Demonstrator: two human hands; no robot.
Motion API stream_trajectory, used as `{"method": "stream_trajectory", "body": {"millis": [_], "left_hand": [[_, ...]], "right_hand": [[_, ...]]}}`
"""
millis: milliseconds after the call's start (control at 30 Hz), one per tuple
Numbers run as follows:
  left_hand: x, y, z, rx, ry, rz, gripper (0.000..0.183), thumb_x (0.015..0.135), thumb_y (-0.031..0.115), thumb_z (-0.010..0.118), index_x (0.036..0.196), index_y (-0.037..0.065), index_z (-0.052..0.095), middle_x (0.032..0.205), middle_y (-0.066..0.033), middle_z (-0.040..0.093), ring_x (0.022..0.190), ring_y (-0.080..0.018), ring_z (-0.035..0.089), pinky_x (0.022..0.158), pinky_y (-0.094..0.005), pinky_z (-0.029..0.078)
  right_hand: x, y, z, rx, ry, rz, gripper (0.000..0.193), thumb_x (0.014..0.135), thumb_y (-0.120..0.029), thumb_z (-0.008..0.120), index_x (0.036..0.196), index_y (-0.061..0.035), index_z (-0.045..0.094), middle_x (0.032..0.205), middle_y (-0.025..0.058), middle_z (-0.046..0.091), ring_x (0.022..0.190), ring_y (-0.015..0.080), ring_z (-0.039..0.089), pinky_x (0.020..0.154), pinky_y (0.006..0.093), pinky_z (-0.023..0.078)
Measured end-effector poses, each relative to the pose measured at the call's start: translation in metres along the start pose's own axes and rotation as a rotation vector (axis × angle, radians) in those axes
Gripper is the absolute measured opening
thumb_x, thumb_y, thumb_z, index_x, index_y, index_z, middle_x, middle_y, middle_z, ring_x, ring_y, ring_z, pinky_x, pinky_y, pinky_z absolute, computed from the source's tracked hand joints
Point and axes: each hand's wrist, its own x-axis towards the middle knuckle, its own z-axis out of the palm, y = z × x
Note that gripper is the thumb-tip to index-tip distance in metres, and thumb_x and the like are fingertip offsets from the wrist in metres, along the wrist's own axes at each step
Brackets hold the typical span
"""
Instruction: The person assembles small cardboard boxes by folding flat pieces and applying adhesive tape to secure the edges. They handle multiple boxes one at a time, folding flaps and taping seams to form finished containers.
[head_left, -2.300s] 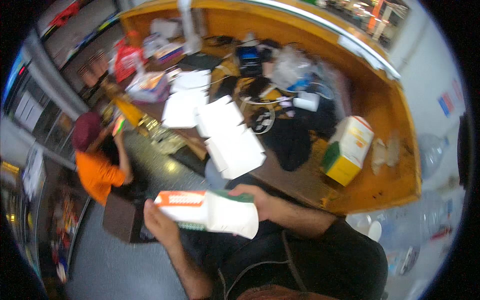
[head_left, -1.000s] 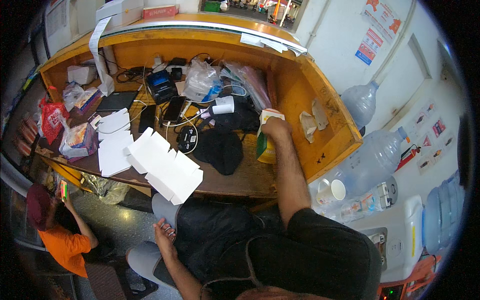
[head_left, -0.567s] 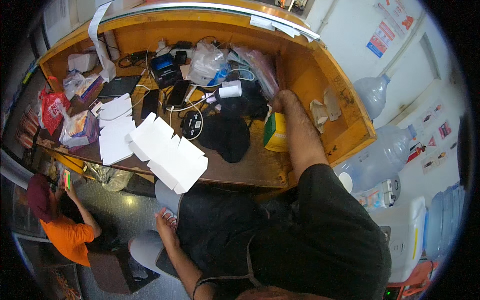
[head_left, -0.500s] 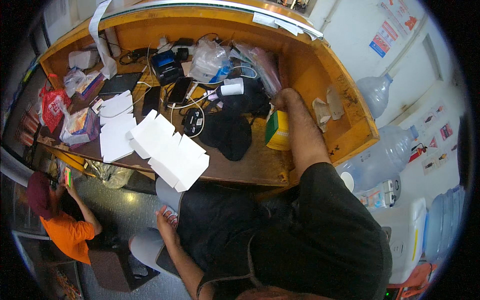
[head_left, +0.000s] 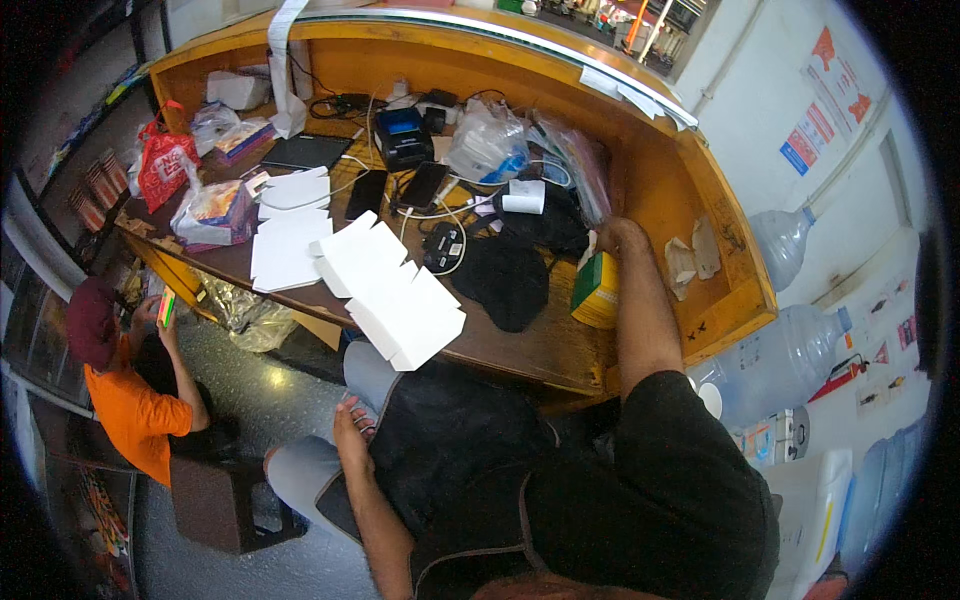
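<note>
My right hand [head_left: 622, 238] reaches over the desk at its right end. It is just beyond a yellow and green box [head_left: 597, 291], close to its top; the fingers are mostly hidden. A small whitish scrap [head_left: 589, 246] shows beside the hand. Low at the left, my left hand [head_left: 352, 432] rests by my grey-clad leg, fingers loosely bent and apart, holding nothing. Left of the yellow and green box lies a black cloth [head_left: 505, 290]. Unfolded white cardboard [head_left: 400, 305] overhangs the front edge of the desk.
On the wooden desk [head_left: 560, 357] are phones [head_left: 367, 194], cables, a black printer-like device [head_left: 403, 138], a white roll [head_left: 523, 197] and plastic bags [head_left: 485, 140]. Large water bottles [head_left: 790, 355] stand at the right. A person in orange [head_left: 140, 410] sits at the left, holding something colourful.
The whole view has shifted, so the desk appears further right. My right hand remains by the yellow and green box. My left hand stays by my leg, its fingers slightly more bent.
</note>
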Motion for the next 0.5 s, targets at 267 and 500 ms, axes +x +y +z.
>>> {"method": "stream_trajectory", "body": {"millis": [267,500], "left_hand": [[-0.006,0.000,0.002,0.005,-0.002,0.036,0.054,0.115,0.054,0.046,0.136,0.009,0.068,0.101,-0.0008,0.064,0.081,-0.0134,0.063,0.068,-0.0286,0.049],[-0.006,-0.003,-0.002,0.028,0.007,0.050,0.051,0.115,0.053,0.045,0.134,0.011,0.069,0.102,-0.0006,0.064,0.082,-0.0125,0.061,0.071,-0.0294,0.048]], "right_hand": [[-0.043,-0.010,-0.019,0.096,0.139,0.097,0.041,0.090,-0.015,0.076,0.130,-0.0053,0.077,0.135,0.0181,0.075,0.122,0.0368,0.073,0.102,0.0530,0.059],[-0.108,-0.034,-0.028,0.195,0.346,0.230,0.046,0.098,-0.023,0.067,0.143,-0.0103,0.069,0.152,0.0152,0.065,0.139,0.0368,0.063,0.109,0.0591,0.053]]}}
